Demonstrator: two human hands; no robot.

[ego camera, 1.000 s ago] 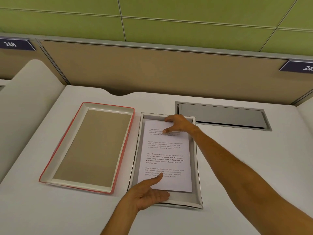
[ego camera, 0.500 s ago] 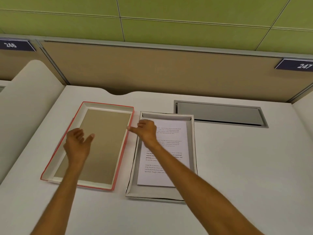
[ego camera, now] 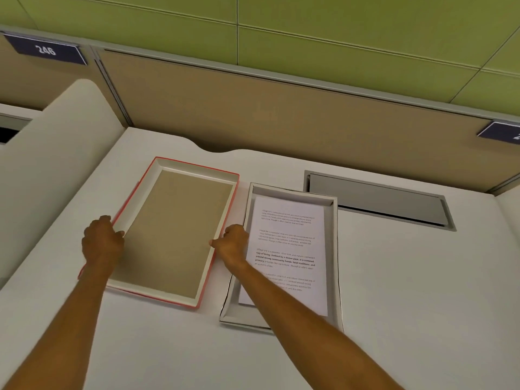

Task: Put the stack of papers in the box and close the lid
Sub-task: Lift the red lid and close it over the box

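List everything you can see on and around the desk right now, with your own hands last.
lid: 1, red outside, white walls, brown inside; lying inside-up on the desk, left of the box
box: 1, white-grey; on the desk, centre, open
stack of papers: 1, white with printed text; lying flat inside the box
cable hatch: 1, grey; set into the desk behind and right of the box
desk: 1, white
partition panel: 1, tan; behind the desk
number plates: 2, dark blue; on the partition, one far left, one at the right edge
left hand: 1; gripping the lid's left wall
right hand: 1; gripping the lid's right wall
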